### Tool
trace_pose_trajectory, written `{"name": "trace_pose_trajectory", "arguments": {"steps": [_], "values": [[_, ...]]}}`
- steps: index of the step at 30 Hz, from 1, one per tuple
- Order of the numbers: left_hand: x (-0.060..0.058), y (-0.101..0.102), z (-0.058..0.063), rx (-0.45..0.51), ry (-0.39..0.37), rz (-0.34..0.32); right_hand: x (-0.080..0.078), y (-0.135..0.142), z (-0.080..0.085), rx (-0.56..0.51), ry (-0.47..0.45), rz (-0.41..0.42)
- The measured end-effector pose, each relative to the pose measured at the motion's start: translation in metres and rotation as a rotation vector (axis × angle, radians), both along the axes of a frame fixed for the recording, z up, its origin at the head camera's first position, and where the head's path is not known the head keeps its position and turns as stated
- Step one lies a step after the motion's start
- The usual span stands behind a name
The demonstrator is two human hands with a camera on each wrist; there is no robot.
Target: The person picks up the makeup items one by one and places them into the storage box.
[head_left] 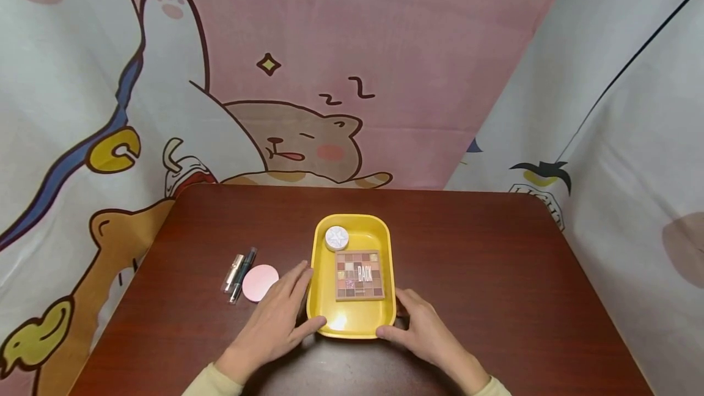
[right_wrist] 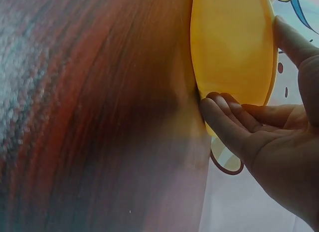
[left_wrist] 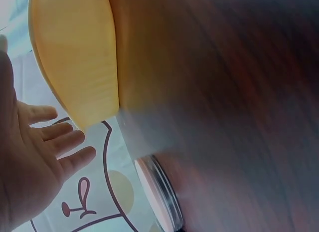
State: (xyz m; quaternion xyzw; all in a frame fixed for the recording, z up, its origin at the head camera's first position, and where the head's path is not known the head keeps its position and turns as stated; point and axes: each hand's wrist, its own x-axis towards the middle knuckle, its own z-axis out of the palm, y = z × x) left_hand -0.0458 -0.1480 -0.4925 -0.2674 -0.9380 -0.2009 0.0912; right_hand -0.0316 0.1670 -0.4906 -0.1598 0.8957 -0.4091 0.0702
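A yellow tray sits on the table in front of me. Inside it lie an eyeshadow palette with "BACK" on its lid and a small round white case with a star pattern. My left hand is at the tray's left side, fingers spread and straight, thumb by the near corner of the rim. On the other side my right hand has its fingers against the tray wall and its thumb at the near right rim.
Left of the tray lies a round pink compact, close to my left fingers. Beside it are a dark slim tube and a gold-and-clear tube. The brown table ends at a cartoon-printed cloth hanging behind.
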Motion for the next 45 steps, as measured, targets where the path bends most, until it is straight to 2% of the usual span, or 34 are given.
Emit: {"name": "trace_pose_trajectory", "arguments": {"steps": [5, 14, 23, 29, 34, 40, 45], "values": [[-0.003, -0.009, 0.000, -0.010, 0.058, 0.016, 0.000, 0.001, -0.001, -0.009, -0.023, -0.003], [-0.011, -0.029, 0.001, -0.079, 0.064, 0.066, 0.001, -0.001, 0.000, -0.010, -0.004, -0.001], [-0.016, -0.044, 0.004, -0.193, -0.035, 0.128, 0.002, -0.001, 0.001, -0.007, -0.046, -0.028], [-0.020, -0.052, 0.003, -0.226, -0.074, 0.130, 0.001, -0.001, 0.001, -0.012, -0.038, -0.023], [-0.022, -0.057, 0.000, -0.245, -0.109, 0.126, 0.002, -0.001, 0.002, 0.029, -0.040, -0.031], [-0.024, -0.061, -0.002, -0.270, -0.108, 0.132, 0.003, 0.001, 0.001, 0.069, -0.043, -0.017], [-0.025, -0.064, -0.005, -0.256, -0.071, 0.126, 0.003, 0.001, 0.001, 0.055, -0.040, -0.016]]}}
